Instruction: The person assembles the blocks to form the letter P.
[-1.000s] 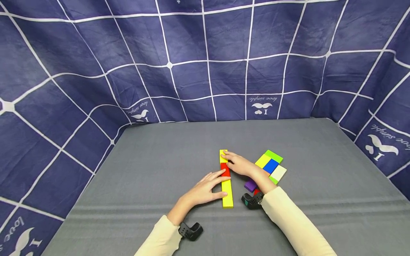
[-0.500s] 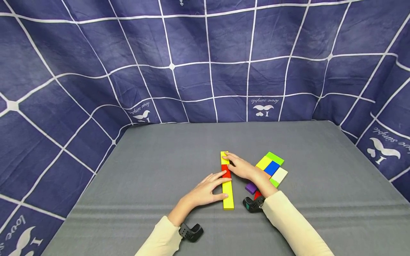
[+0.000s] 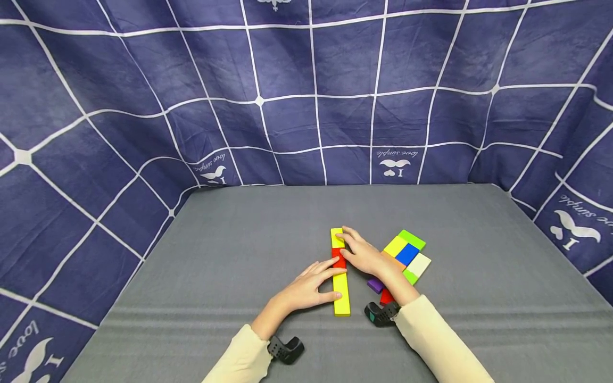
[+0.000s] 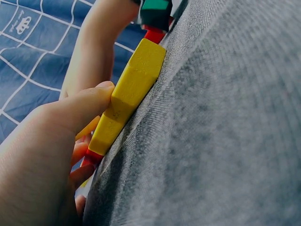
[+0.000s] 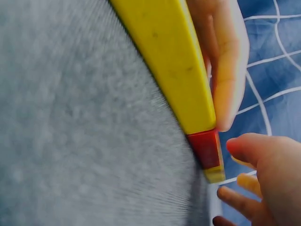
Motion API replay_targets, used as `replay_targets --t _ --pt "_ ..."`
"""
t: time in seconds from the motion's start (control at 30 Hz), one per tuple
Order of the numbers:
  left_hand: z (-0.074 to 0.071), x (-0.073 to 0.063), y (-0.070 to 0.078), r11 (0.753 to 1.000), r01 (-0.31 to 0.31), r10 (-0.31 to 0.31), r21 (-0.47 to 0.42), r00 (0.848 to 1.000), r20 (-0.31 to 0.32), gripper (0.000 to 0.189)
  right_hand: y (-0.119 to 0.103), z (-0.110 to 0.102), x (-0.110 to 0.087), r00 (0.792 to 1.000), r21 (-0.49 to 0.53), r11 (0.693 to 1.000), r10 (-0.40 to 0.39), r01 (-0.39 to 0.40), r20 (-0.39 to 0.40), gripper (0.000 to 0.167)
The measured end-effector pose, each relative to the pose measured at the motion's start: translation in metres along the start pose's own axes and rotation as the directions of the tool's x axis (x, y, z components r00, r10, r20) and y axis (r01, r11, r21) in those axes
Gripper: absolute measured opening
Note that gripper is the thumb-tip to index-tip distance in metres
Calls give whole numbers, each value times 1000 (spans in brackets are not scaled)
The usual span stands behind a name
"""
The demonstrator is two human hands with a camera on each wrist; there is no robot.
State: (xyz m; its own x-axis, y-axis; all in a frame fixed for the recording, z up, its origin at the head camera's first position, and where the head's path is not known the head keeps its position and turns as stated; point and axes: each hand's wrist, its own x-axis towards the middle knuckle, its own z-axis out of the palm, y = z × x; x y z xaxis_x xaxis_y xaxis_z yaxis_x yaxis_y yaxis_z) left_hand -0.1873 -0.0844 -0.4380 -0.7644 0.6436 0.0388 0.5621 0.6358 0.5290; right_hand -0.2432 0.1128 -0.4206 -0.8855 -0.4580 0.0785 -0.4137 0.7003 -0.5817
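A straight row of blocks lies on the grey cloth: a long yellow block [image 3: 342,306] nearest, a red block [image 3: 336,252] in the middle, and another yellow block [image 3: 335,242] at the far end. My left hand [image 3: 305,290] rests along the row's left side, its thumb on the long yellow block and its fingertips reaching the red one. To the right of the far end is my right hand [image 3: 366,257], fingers spread and loosely bent. In the right wrist view its thumb [image 5: 247,147] and fingers stand slightly apart from the blocks.
Right of the row lies a flat group of blocks, among them a blue block [image 3: 407,254], a white block [image 3: 420,264], a purple block [image 3: 375,285] and a red block [image 3: 386,297], partly hidden by the right forearm. A blue checked curtain [image 3: 287,122] surrounds the grey surface [image 3: 230,239].
The right fingers have shifted slightly right, off the far yellow block's top. My left hand stays in place on the row. The whole scene sits slightly lower in the head view.
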Motion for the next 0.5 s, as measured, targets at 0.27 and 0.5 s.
replay_targets --t 0.27,0.5 --pt "-1 0 1 1000 6 -6 -5 1000 2 53 1 -18 -25 993 -119 993 12 -26 -121 38" --pt "0 -1 1 1000 -3 3 -3 1000 -9 52 15 -28 -52 975 -259 962 32 -89 -218 29"
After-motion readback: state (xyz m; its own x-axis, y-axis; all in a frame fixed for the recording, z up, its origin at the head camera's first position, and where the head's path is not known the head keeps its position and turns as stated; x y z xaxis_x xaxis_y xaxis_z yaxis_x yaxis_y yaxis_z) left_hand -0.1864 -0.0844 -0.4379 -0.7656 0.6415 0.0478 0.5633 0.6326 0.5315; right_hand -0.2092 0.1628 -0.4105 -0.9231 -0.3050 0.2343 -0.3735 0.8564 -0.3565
